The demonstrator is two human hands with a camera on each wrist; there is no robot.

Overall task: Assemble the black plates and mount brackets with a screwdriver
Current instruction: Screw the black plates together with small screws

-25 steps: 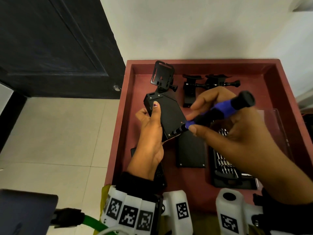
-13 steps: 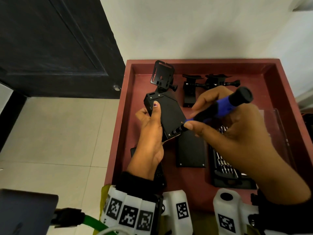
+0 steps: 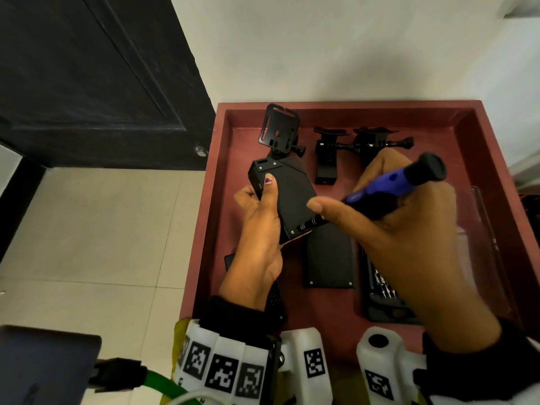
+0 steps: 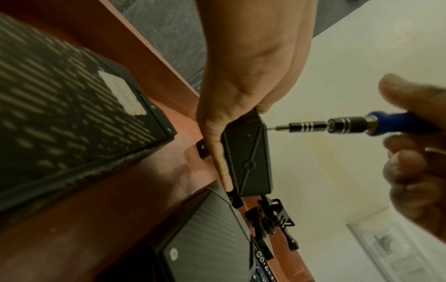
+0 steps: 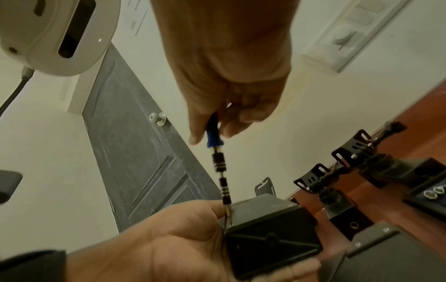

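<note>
Right hand (image 3: 409, 229): fingers and thumb wrapped round the blue handle of the precision screwdriver (image 3: 391, 182), thumb extended along the grip. The bit meets a screw at the near corner of the black plate assembly (image 3: 292, 200), directly left of this hand.

Left hand (image 3: 257, 229): curled round the assembly from its left edge, thumb pressed on the top face, holding it tilted and clear of the tray floor. A mount bracket (image 3: 279, 130) appears to be fixed at the assembly's far end.

Judgement on the step in hand: a corner screw is being driven. The shaft should stay in line with the screw axis, with light downward pressure and the turn coming from the fingertips; the left hand must resist the twist so the bit does not cam out. The screw head is too small to tell how far it is seated.

Below the right hand lies a loose black plate (image 3: 328, 258) on the tray floor, with a bit set case (image 3: 385, 293) just right of it. Beyond the right hand lie two more mount brackets (image 3: 362, 144).

Everything sits in a red-brown tray (image 3: 336, 108). Left of the left hand is a pale tiled floor (image 3: 87, 229) and a dark panelled door (image 3: 87, 68); beyond the tray, a white wall (image 3: 321, 39).
</note>
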